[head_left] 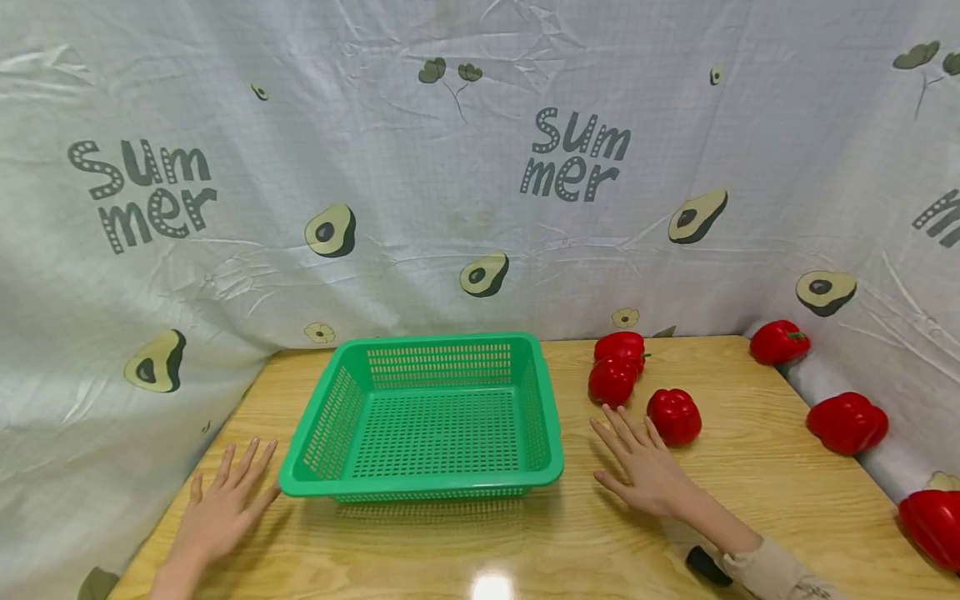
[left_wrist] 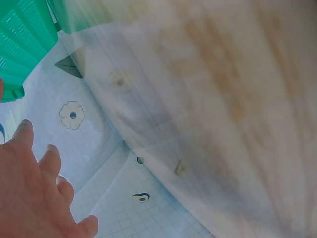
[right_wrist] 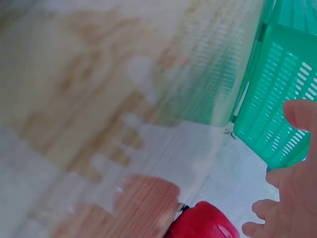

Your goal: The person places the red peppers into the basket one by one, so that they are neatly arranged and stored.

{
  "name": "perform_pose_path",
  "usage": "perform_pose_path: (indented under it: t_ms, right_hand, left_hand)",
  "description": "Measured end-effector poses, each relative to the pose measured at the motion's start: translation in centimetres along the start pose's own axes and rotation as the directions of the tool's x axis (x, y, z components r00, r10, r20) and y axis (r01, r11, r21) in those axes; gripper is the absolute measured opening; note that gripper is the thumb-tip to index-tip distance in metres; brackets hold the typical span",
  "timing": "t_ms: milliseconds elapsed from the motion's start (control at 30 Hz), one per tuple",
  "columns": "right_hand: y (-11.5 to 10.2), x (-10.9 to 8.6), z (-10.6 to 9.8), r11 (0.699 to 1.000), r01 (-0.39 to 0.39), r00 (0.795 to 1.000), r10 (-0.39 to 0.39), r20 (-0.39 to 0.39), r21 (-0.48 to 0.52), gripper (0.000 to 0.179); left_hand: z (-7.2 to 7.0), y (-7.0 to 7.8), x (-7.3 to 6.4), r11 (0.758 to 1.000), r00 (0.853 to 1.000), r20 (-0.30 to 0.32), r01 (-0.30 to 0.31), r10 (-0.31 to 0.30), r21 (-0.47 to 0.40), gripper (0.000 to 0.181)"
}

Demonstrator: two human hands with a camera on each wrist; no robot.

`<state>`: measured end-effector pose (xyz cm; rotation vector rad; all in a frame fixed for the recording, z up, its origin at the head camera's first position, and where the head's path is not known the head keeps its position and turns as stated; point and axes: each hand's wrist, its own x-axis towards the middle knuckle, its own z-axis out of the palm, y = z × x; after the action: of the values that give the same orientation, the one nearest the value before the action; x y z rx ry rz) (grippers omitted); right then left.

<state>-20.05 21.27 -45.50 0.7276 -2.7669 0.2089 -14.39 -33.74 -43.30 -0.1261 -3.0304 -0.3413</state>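
Observation:
A green plastic basket [head_left: 442, 487] with slotted walls stands on the wooden table, and nothing lies in it. Left of it, my left hand [head_left: 221, 508] has its fingers spread, the thumb side right by the basket's front left corner. My right hand [head_left: 641, 467] is spread palm down to the right of the basket, holding nothing. Just beyond its fingertips sit two red bell peppers, the nearer pepper [head_left: 612, 381] overlapping the farther pepper [head_left: 621, 346]. Another bell pepper [head_left: 674, 417] lies close to the right hand's outer fingers. In the right wrist view, a red pepper [right_wrist: 203, 222] shows below the basket.
Along the table's right edge lie three more red peppers: a far one [head_left: 778, 342], a middle one [head_left: 848, 423] and a near one [head_left: 933, 527]. A printed cloth [head_left: 420, 167] hangs behind and at both sides. A black object [head_left: 707, 567] is beside the right wrist.

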Motion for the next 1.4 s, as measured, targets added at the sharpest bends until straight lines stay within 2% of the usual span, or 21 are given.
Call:
perform_pose_path:
  t_ms: [233, 433, 667, 767, 967, 1233, 1400]
  right_hand:
    - [0.0, -0.4, 0.0, 1.000, 0.022, 0.999, -0.022, -0.035, -0.003, 0.066]
    - [0.2, -0.9, -0.2, 1.000, 0.017, 1.000, -0.017, 0.000, 0.014, 0.067]
    - [0.7, -1.3, -0.6, 0.998, 0.059, 0.997, -0.060, -0.044, -0.022, 0.067]
    - [1.0, -1.4, -0.7, 0.996, 0.081, 0.994, -0.084, -0.071, -0.041, 0.067]
    - [1.7, -1.7, -1.3, 0.996, 0.092, 0.991, -0.094, -0.093, -0.017, 0.064]
    - [3.3, -1.9, -1.9, 0.995, 0.094, 0.988, -0.098, -0.118, -0.032, 0.061]
    - [4.3, -2.1, -2.1, 0.991, 0.121, 0.980, -0.128, -0.151, -0.054, 0.061]
  left_hand:
    - [-0.4, 0.0, 0.1, 1.000, 1.000, -0.014, -0.021, 0.022, 0.005, 0.058]
    - [-1.1, 0.3, 0.2, 0.999, 0.998, -0.039, -0.050, 0.049, -0.014, 0.057]
    - [-1.8, 0.9, 0.3, 0.993, 0.985, -0.130, -0.114, 0.111, -0.013, 0.055]
    - [-2.0, 1.5, 0.5, 0.990, 0.979, -0.155, -0.136, 0.131, -0.023, 0.054]
    - [-2.5, 3.0, 0.5, 0.984, 0.978, -0.155, -0.153, 0.138, -0.093, 0.052]
    - [-2.5, 4.9, 0.8, 0.970, 0.959, -0.201, -0.224, 0.202, -0.096, 0.052]
    - [-2.0, 6.1, 1.1, 0.962, 0.948, -0.212, -0.260, 0.238, -0.083, 0.053]
